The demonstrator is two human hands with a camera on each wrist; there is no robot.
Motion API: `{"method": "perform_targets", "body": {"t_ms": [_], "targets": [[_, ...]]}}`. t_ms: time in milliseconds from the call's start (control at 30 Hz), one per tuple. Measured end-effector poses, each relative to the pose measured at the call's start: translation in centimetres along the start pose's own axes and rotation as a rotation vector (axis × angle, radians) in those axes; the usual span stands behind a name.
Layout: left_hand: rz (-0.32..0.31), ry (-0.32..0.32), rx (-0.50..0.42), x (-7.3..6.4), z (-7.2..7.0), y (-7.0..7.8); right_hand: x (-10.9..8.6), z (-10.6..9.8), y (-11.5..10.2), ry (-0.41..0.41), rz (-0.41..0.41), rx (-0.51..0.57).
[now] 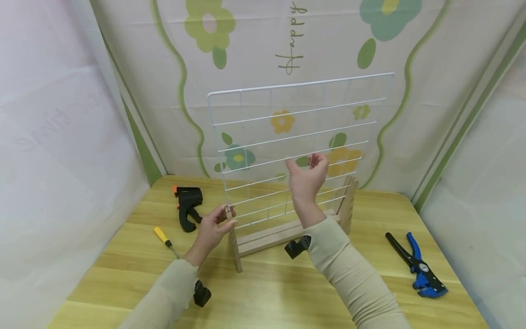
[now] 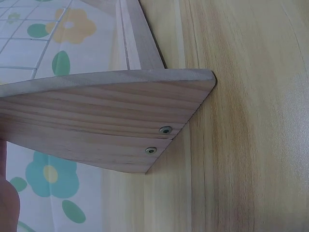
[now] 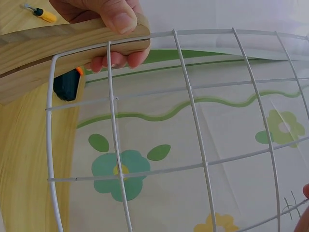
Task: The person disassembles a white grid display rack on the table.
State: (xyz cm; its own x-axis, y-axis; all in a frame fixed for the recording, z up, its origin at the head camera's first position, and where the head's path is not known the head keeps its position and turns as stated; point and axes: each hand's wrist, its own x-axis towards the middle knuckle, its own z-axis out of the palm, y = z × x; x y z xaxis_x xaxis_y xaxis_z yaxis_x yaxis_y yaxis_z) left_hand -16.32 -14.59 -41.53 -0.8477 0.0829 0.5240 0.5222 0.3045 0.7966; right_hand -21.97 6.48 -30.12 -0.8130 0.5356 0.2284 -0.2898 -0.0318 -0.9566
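A white wire grid (image 1: 296, 132) stands upright in a wooden stand, between a left side panel (image 1: 235, 249) and a right side panel (image 1: 348, 205) joined by a base bar (image 1: 271, 240). My left hand (image 1: 211, 230) grips the rounded upper end of the left panel, thumb on the near side. In the right wrist view, the grid's edge runs along a groove in that panel (image 3: 29, 53). My right hand (image 1: 307, 180) holds the middle of the grid with thumb and fingers at the wires. Two bolt heads (image 2: 165, 130) show on the panel's outer face in the left wrist view.
On the wooden table (image 1: 267, 292), a black clamp (image 1: 189, 205) with orange tips and a yellow-handled screwdriver (image 1: 163, 236) lie to the left. A blue and black wire stripper (image 1: 419, 267) lies at the right. Flower-printed cloth (image 1: 255, 45) hangs behind the table.
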Motion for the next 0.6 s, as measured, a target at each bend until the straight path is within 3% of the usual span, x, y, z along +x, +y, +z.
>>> {"method": "perform_targets", "body": {"t_ms": [300,600], "targets": [[-0.069,-0.013,-0.031,-0.05,0.04,0.09,0.15,0.00,-0.62,-0.021,-0.014,-0.016],[-0.021,-0.006,-0.004,-0.16,0.08,0.14,0.50,-0.12,-0.64,-0.048,-0.076,-0.027]]}}
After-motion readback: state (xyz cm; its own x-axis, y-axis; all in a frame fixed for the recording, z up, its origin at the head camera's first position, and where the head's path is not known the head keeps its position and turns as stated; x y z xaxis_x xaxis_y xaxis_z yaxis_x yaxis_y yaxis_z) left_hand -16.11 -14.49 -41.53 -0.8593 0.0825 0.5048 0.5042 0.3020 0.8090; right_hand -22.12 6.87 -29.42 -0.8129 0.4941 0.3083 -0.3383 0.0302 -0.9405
